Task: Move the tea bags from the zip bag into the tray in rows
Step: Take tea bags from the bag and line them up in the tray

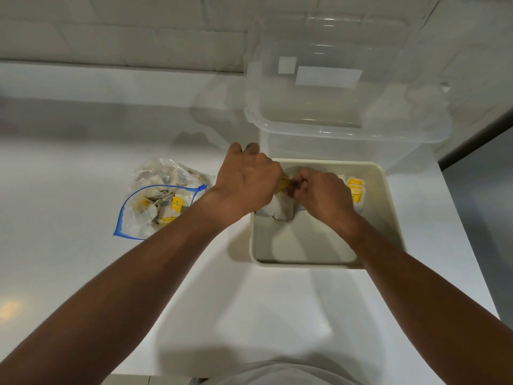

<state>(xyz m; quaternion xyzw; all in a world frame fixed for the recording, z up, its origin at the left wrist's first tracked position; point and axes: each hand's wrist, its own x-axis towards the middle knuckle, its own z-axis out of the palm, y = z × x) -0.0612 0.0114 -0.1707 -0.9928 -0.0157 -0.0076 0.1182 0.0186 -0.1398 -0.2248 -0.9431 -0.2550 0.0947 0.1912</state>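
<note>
A: White countertop (83,162), pale tiled wall (138,29) behind. Where are the hands?

B: Both are over the far-left part of the cream tray (305,263). The left hand (247,184) and right hand (322,193), fingers curled, pinch a bunch of tea bags (280,211) between them.

A: How do they look?

B: White paper pouches, with yellow tags at the fingertips. A placed row (355,190) sits in the tray's far-right corner. More fill the blue-edged zip bag (161,198) on the countertop, left of the tray.

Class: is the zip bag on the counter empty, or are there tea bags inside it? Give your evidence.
Not empty: the zip bag shows tea bags with yellow tags through its clear plastic.
</note>
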